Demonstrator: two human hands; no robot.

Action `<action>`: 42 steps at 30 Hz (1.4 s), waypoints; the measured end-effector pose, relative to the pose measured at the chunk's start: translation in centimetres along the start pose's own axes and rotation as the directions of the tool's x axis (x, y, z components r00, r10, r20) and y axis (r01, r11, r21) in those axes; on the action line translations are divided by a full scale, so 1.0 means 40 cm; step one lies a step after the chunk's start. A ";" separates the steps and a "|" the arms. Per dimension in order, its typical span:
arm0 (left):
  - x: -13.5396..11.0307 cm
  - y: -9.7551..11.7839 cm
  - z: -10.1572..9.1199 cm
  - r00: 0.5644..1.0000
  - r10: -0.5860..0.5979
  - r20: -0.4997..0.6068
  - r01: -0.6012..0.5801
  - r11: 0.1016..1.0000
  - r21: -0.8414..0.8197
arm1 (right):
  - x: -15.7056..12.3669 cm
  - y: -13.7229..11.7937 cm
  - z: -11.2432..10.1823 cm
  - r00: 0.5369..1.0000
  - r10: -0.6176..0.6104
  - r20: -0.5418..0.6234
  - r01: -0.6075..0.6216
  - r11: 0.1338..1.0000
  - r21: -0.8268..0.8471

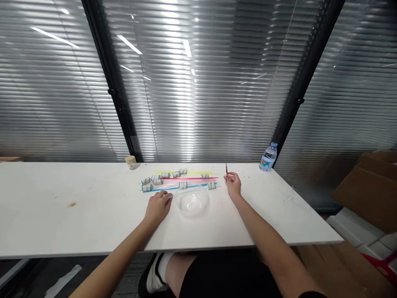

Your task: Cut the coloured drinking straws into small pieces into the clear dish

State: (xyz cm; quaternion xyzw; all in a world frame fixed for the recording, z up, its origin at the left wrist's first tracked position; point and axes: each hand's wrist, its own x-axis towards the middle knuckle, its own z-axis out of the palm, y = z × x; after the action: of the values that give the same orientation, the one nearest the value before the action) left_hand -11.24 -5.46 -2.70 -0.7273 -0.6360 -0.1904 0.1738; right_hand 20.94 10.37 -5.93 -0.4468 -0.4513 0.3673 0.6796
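Observation:
My left hand (159, 205) lies on the white table with its fingers loosely bent and apart, just left of a clear plastic bowl (192, 203). Nothing shows in its grasp. Right of the bowl, my right hand (233, 183) is closed on small scissors (226, 169), whose dark, pointed end faces away from me; the fingers partly cover the handles. Behind the bowl lie long thin sticks or straws: a blue one (169, 189), a red one (198, 178) and a yellow one (201, 172). Several small white-and-green printed cylinders (166, 175) lie on and around them.
A water bottle (268, 158) stands at the table's far right corner. A small jar with a pale lid (131, 162) is at the back left. A thin clear strip (293, 194) lies near the right edge. Cardboard boxes (369, 190) stand on the right, beyond the table.

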 end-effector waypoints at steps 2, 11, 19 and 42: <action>0.004 -0.002 0.001 1.000 -0.011 0.008 0.011 1.000 0.018 | 0.022 0.012 0.026 0.999 0.000 -0.041 0.001 0.999 0.032; 0.038 -0.031 0.024 0.999 -0.027 0.022 0.024 0.995 0.095 | 0.069 0.034 0.034 0.990 0.053 -0.132 -0.034 0.990 0.139; 0.036 -0.190 -0.020 0.998 -0.052 -0.030 0.056 0.979 0.194 | 0.068 0.040 0.030 0.997 0.065 -0.041 -0.059 0.990 0.128; 0.221 0.076 -0.027 0.843 0.040 0.536 0.309 0.780 -0.545 | 0.070 0.043 0.028 0.994 0.105 -0.027 -0.097 0.973 0.210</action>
State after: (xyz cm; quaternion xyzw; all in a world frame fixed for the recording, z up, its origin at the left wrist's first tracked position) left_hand -7.23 1.18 2.60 -0.7177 -0.6142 -0.1944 -0.2642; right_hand 20.62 13.78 -6.52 -0.4021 -0.3740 0.4381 0.7117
